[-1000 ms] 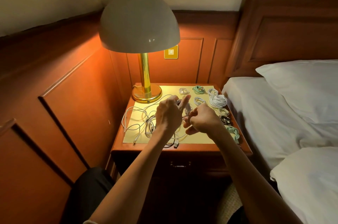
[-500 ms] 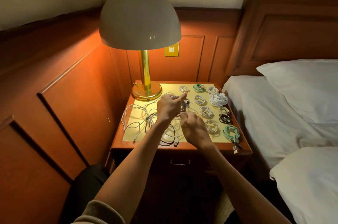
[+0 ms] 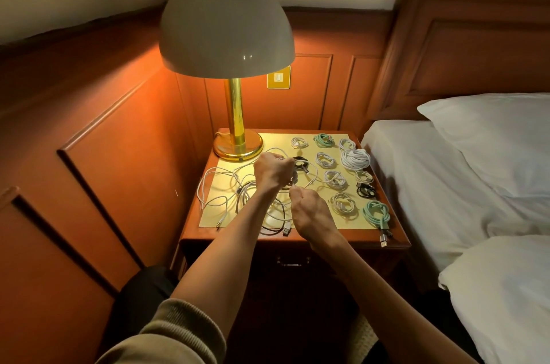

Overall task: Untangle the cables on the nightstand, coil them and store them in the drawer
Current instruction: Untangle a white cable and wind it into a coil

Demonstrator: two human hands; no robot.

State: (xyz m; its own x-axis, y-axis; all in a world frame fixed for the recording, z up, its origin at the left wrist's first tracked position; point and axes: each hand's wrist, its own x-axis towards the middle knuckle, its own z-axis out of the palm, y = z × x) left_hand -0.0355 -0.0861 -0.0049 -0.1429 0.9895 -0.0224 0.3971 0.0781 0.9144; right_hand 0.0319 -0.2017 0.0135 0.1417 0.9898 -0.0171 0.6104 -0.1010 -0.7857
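- The left hand (image 3: pixel 272 171) has curled in the index finger it held out half a second ago. Its grip is clamped on a dark, half-wound cable (image 3: pixel 294 177) over the middle of the nightstand (image 3: pixel 297 240).
- The right hand (image 3: pixel 311 210), nearer the front edge, pinches a cable strand (image 3: pixel 293 188) just below.
- Loose white cables (image 3: pixel 226 194) sprawl on the left, and coiled cables (image 3: pixel 342 179) sit in rows on the right.
- The drawer (image 3: pixel 293 261) is closed, its contents hidden.

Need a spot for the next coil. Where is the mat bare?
Bare mat lies between the lamp base and the rear white coil, and along the front edge beside the front teal coil. Loose cables crowd the left, coils the right.
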